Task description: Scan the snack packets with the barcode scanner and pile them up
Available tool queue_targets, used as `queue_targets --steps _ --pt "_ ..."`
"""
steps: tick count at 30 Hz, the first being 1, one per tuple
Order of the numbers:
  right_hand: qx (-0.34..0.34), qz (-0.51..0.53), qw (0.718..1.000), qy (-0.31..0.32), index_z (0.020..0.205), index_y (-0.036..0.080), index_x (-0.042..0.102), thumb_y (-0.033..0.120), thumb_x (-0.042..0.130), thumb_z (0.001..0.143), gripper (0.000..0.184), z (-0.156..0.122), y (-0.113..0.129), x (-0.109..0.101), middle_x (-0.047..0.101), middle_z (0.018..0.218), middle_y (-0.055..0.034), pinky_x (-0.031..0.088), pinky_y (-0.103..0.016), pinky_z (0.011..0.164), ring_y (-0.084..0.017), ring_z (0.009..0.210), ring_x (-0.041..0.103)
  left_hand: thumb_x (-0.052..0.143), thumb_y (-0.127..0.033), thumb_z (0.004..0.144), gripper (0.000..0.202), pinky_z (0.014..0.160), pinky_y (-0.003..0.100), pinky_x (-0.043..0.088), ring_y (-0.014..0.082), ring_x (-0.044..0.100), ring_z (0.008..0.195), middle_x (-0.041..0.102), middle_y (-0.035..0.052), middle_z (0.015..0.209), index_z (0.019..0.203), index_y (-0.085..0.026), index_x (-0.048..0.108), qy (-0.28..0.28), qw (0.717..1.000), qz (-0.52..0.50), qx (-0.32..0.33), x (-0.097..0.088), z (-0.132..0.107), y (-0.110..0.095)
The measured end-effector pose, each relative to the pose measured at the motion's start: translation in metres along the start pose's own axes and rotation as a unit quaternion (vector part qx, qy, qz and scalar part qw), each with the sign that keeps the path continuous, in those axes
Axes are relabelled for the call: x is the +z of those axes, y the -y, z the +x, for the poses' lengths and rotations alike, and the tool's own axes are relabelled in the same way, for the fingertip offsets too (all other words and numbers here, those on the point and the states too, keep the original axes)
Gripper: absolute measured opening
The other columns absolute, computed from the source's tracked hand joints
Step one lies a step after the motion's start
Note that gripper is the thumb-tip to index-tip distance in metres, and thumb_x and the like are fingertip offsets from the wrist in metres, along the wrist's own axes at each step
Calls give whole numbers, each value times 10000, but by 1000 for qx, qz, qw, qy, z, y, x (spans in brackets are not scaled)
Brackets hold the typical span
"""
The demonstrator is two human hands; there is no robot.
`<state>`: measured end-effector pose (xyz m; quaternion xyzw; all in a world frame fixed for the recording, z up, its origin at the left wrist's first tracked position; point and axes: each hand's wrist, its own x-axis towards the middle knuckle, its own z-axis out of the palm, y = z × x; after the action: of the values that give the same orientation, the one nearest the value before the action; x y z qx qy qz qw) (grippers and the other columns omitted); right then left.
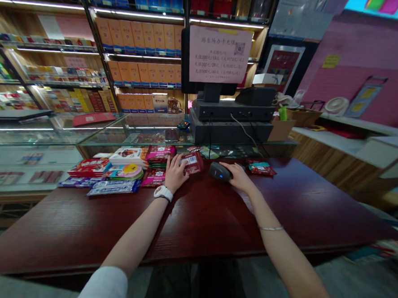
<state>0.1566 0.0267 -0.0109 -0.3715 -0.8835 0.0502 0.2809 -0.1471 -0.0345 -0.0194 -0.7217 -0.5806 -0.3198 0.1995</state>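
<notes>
On the dark red counter (194, 225), the left hand (176, 173) rests with its fingers (173, 162) slightly spread. A red snack packet (193, 163) lies against the thumb side of that hand, though whether the thumb pinches it is hard to tell. The right hand (240, 177) curls over the back of a black barcode scanner (219, 172), its fingers close together and their tips partly hidden by the hand's angle. The scanner's nose points toward the packet, close to it. A second red packet (260, 168) lies just beyond the right hand.

To the left of the left hand sits a heap of snack packets (123, 171), with a blue and white packet (114, 188) at its front edge. A barcode shows on the nearer red packet, but its small print is unreadable. Behind the counter, a pink paper sign (220, 55) on a monitor (212, 89) carries a QR code and Chinese lines, too blurred to read reliably. Shelves of cartons (141, 42) fill the background, their labels also unclear.
</notes>
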Motion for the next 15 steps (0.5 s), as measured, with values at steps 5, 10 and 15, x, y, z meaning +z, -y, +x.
queue_targets --steps 5,10,15 --pt "17 12 1000 3 1409 259 491 20 483 708 741 -4 -16 5 630 1327 -76 309 -566 1109 -251 1200 573 646 -224 719 436 1221 566 178 329 430 1364 492 123 1461 1154 -219 611 -4 1000 3 5 1 -1 -1" --pt "31 14 999 5 1389 234 528 -34 451 673 768 -4 -29 12 636 1324 -90 349 -555 1086 -250 1198 578 636 -221 729 420 1228 547 178 319 423 1375 492 119 1462 1148 -225 614 -3 1000 1 9 -2 -1 -4" --pt "37 9 999 7 1354 195 569 -40 438 680 726 -5 -33 12 634 1330 -98 407 -500 1058 -258 1209 582 640 -238 737 418 1228 545 179 324 429 1370 498 128 1455 1154 -215 621 -5 1000 2 15 -2 -1 -6"
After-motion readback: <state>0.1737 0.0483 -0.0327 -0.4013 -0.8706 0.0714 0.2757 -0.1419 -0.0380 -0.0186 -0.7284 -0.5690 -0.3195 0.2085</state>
